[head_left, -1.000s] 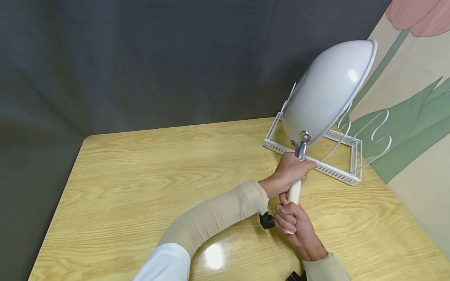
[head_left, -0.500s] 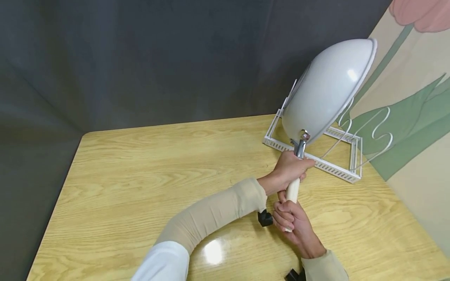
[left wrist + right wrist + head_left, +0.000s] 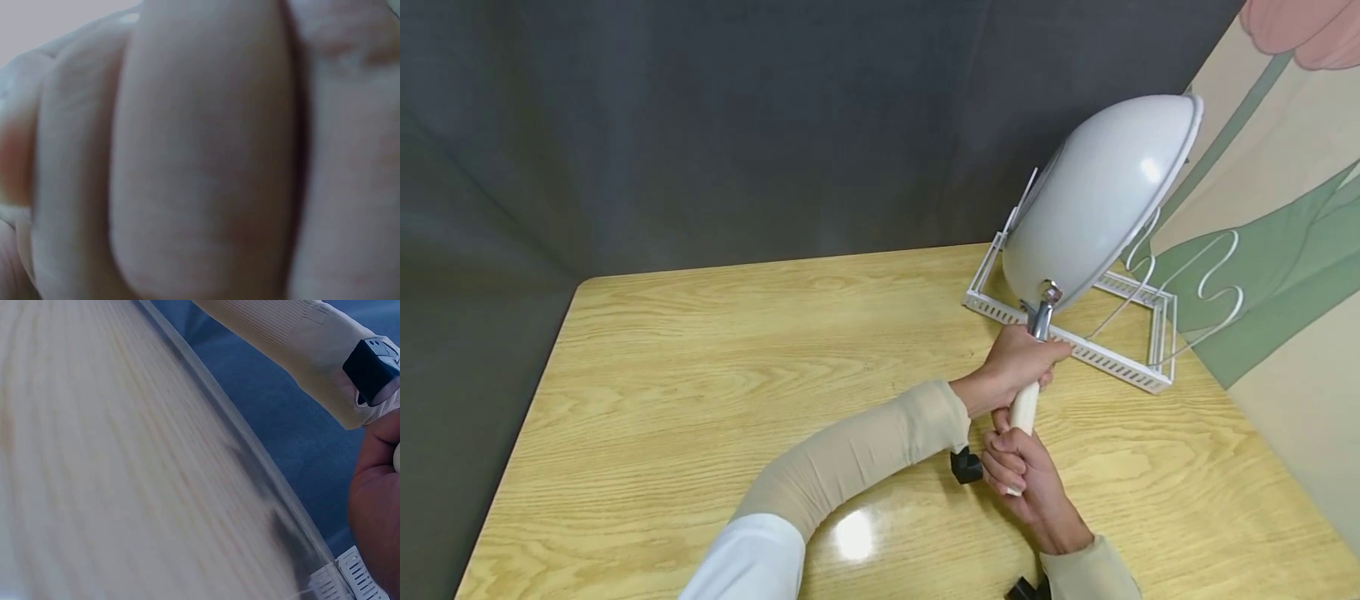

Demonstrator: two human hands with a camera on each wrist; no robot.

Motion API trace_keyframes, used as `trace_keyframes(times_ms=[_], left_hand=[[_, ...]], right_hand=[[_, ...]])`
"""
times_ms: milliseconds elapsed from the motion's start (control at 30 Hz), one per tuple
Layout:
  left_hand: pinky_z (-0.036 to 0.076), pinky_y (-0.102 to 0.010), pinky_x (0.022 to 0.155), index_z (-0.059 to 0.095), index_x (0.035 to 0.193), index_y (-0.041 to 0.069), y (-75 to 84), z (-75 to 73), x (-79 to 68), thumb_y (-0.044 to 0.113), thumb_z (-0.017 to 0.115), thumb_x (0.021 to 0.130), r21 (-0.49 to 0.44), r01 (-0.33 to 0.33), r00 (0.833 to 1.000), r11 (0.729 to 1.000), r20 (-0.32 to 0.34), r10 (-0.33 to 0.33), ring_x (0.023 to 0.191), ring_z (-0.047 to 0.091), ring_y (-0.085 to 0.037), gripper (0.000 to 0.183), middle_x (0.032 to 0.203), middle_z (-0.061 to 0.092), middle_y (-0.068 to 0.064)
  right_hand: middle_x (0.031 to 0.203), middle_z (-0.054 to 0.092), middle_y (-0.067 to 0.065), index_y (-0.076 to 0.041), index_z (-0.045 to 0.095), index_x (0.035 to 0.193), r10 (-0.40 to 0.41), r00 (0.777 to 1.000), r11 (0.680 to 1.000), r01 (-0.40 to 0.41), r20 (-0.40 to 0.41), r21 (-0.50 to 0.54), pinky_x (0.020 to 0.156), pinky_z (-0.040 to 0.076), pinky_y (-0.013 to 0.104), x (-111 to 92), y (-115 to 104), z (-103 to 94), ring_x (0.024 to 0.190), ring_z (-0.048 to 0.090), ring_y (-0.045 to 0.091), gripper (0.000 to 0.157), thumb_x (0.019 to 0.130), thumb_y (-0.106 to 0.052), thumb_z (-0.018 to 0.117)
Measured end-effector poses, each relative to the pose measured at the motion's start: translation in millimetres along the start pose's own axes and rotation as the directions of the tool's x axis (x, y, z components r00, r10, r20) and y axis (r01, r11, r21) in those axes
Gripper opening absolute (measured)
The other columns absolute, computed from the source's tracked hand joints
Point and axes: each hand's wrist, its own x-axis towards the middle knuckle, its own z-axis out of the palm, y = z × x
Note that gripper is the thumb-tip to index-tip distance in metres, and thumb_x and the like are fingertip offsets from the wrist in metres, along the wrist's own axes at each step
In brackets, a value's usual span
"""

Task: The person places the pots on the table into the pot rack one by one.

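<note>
A white wok stands tilted on its side in a white wire rack at the table's right rear. Its rounded outside faces left and its rim faces right; the inside is hidden. From its lower edge a pale handle with a metal collar points toward me. My left hand grips the handle just below the collar, and its bent fingers fill the left wrist view. Closer to me, my right hand is wrapped round the handle's end. In the right wrist view the left hand shows at the right edge.
The wood-grain table extends left of the arms. Behind it hangs a dark curtain. A painted flower wall borders the right side, near the rack's curved wires. Black wrist cameras sit on both cuffs.
The wok's upper rim has dipped slightly relative to the rack. Both hands keep their grips on the handle, and the head view has shifted a little.
</note>
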Motion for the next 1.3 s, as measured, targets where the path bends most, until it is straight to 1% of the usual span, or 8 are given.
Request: trace_keyframes(times_ms=[133,267,433,733,900,1000,1200,1300], left_hand=[[0.035,-0.020,0.040,0.049,0.064,0.016,-2.1,-0.1,1.4,0.001,0.070,0.085,-0.019,0.007,1.000,1.000,-0.008,-0.007,0.042,0.043,-0.008,0.032,0.050,0.046,0.003],[0.034,-0.020,0.040,0.049,0.064,0.017,-4.1,0.1,2.9,0.000,0.068,0.085,-0.032,0.007,1.000,0.999,0.003,-0.007,0.042,0.043,-0.008,0.033,0.050,0.045,0.003],[0.034,-0.021,0.039,0.048,0.064,0.016,-5.3,0.0,4.2,-0.001,0.067,0.084,-0.037,0.015,1.000,0.999,-0.001,-0.015,0.042,0.042,-0.009,0.033,0.050,0.045,0.002],[0.034,-0.022,0.038,0.048,0.060,0.015,-5.0,0.4,8.6,0.001,0.066,0.082,0.007,0.032,0.999,0.999,-0.022,-0.032,0.041,0.042,-0.009,0.032,0.049,0.044,0.002],[0.032,-0.022,0.038,0.048,0.059,0.015,-6.1,0.4,10.5,0.002,0.066,0.084,-0.003,0.041,0.999,0.999,-0.023,-0.041,0.041,0.041,-0.009,0.033,0.048,0.044,0.002],[0.032,-0.023,0.038,0.048,0.058,0.015,-6.4,-0.6,10.7,0.003,0.067,0.084,0.020,0.048,0.999,0.999,-0.024,-0.047,0.041,0.041,-0.010,0.034,0.048,0.044,0.001],[0.032,-0.022,0.038,0.048,0.060,0.015,-6.0,-1.5,12.3,0.004,0.067,0.085,0.032,0.054,0.998,0.998,-0.020,-0.054,0.042,0.042,-0.010,0.034,0.049,0.045,0.001],[0.033,-0.022,0.039,0.048,0.060,0.015,-6.8,-1.2,13.4,0.005,0.068,0.087,0.037,0.048,0.999,0.998,-0.017,-0.047,0.042,0.042,-0.010,0.034,0.050,0.045,0.001]], right_hand=[[0.057,0.019,-0.004,-0.010,0.042,0.092,0.009,1.000,1.000,-0.009,-0.016,0.001,0.039,0.017,0.019,0,0,0.5,0.041,0.017,0.006,0.033,0.091,0.012,0.019],[0.057,0.020,-0.004,-0.010,0.045,0.094,0.014,0.999,1.000,-0.014,-0.036,-0.002,0.039,0.020,0.018,-1,0,-0.3,0.042,0.018,0.006,0.036,0.091,0.012,0.016],[0.058,0.020,-0.004,-0.010,0.045,0.094,0.021,0.999,1.000,-0.020,-0.049,0.012,0.040,0.021,0.018,-2,0,-1.4,0.043,0.019,0.006,0.036,0.091,0.012,0.016],[0.058,0.019,-0.004,-0.010,0.045,0.092,0.044,0.997,0.998,-0.042,-0.059,0.036,0.039,0.019,0.018,0,-2,-2.8,0.042,0.018,0.006,0.036,0.092,0.011,0.016],[0.058,0.019,-0.004,-0.010,0.047,0.092,0.055,0.995,0.998,-0.052,-0.080,0.037,0.039,0.022,0.017,0,-3,-4.1,0.043,0.017,0.006,0.036,0.093,0.010,0.016],[0.058,0.018,-0.004,-0.010,0.047,0.092,0.058,0.994,0.998,-0.056,-0.089,0.029,0.040,0.026,0.016,0,-3,-5.0,0.043,0.016,0.006,0.037,0.093,0.009,0.016],[0.058,0.018,-0.005,-0.011,0.046,0.092,0.068,0.993,0.997,-0.063,-0.099,0.050,0.040,0.020,0.017,1,-3,-5.7,0.043,0.017,0.006,0.034,0.093,0.009,0.019],[0.058,0.018,-0.005,-0.011,0.045,0.092,0.077,0.992,0.995,-0.071,-0.102,0.067,0.040,0.020,0.017,1,-4,-7.2,0.043,0.017,0.006,0.032,0.093,0.009,0.021]])
